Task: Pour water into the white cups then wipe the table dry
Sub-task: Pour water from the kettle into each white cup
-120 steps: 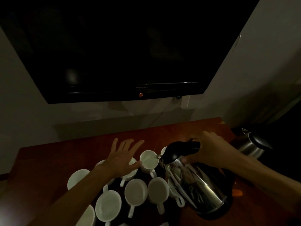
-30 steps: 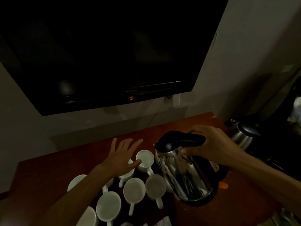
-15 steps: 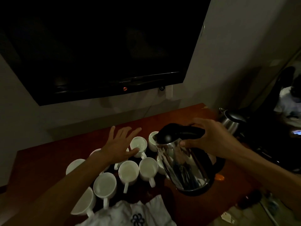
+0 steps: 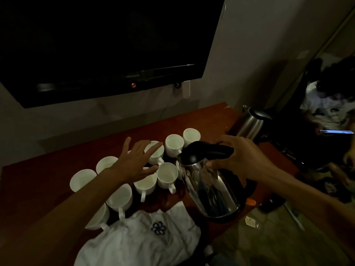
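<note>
judging by its polished steel body, the kettle (image 4: 209, 189) is taken to be heavy when filled, stiff, and slippery on its walls; it is best taken by the black handle (image 4: 217, 150), round which the fingers (image 4: 215, 163) of the right hand (image 4: 242, 156) are curled. the kettle is seen at the right front of the counter (image 4: 38, 179), over its dark base (image 4: 245, 185); whether it is seated or just lifted cannot be told. the white cups (image 4: 167, 172) are clustered just to its left, packed close; they are judged light, hard and fragile, easily knocked together. the left hand (image 4: 134, 162) is held over them with fingers (image 4: 142, 150) spread, nothing being gripped. whether water is in the cups cannot be told. a soft white cloth (image 4: 144, 239) is bunched at the front edge, just beside the nearest cups, and is expected to fold easily for wiping. a second kettle (image 4: 251, 121) is set at the far right corner and a dark television (image 4: 96, 45) is mounted above. the crowded cup handles are judged to stand in the spout's way.
</note>
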Demonstrator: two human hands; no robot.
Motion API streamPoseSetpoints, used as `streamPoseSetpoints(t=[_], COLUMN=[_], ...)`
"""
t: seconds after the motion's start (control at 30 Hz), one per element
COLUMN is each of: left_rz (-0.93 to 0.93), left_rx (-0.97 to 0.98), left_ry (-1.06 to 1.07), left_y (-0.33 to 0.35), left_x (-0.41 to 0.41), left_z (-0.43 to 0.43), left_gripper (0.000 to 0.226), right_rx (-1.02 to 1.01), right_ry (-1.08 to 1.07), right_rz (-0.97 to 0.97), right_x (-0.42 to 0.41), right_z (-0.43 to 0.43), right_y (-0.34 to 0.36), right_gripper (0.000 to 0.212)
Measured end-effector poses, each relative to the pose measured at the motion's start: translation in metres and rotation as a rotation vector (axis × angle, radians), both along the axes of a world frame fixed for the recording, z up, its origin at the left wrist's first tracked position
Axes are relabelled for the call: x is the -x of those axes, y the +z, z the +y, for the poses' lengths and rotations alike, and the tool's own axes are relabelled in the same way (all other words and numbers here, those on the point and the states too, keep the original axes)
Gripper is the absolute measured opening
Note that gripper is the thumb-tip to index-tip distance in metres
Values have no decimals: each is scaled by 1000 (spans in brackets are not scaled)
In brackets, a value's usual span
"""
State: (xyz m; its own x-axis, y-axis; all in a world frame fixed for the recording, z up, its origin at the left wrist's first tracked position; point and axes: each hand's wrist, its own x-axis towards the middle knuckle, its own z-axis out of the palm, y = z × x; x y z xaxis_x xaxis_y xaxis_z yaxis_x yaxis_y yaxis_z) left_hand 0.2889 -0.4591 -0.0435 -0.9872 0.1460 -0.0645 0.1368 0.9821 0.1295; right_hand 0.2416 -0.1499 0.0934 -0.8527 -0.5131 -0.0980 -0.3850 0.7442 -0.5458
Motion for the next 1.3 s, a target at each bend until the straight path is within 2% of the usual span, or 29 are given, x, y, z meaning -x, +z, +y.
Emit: streamPoseSetpoints(t=[0.6, 0.83, 1.3], left_rz=[-32, -51, -89], left_rx=[-44, -68, -133], left_ry=[-35, -57, -42], left_y=[-29, -40, -61], left_x=[-2, 3, 1], left_z=[-24, -29, -27], left_gripper=[80, 80, 80], right_rx=[-157, -205, -298], right_ry=[-20, -12, 79], right_rz=[-5, -4, 35], right_x=[-3, 7, 20], right_z=[-22, -30, -51], right_y=[-22, -31, -39], right_gripper=[53, 50, 52])
